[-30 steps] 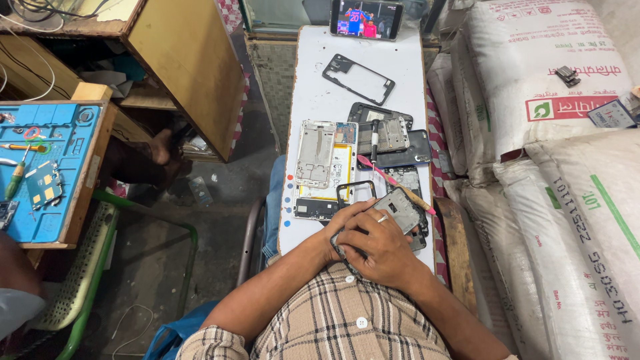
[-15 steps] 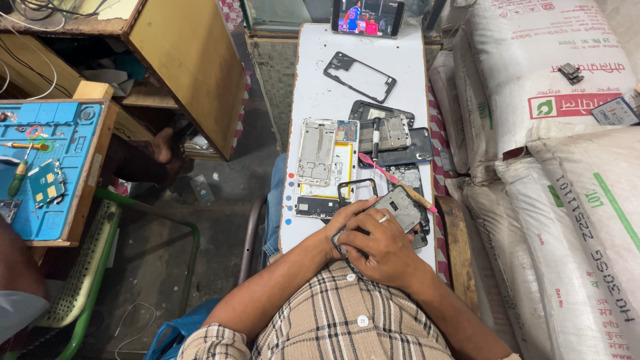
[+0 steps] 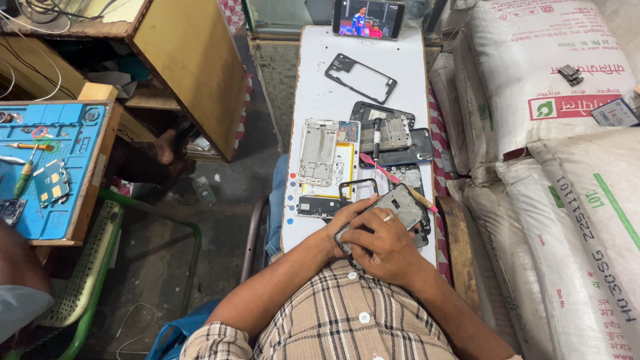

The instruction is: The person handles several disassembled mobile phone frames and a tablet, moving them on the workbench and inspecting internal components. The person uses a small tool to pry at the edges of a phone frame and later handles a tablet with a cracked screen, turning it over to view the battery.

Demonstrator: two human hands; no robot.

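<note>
Both of my hands meet over a grey opened phone body at the near end of a narrow white table. My left hand grips its near left corner. My right hand lies over its lower part, fingers curled onto it. A ring shows on one finger. Just left of the hands sits a small black frame piece.
On the table lie a silver phone chassis with a yellow part under it, dark phone backs, a black frame, a screwdriver and a propped phone playing video. White sacks stand at right, a blue repair mat at left.
</note>
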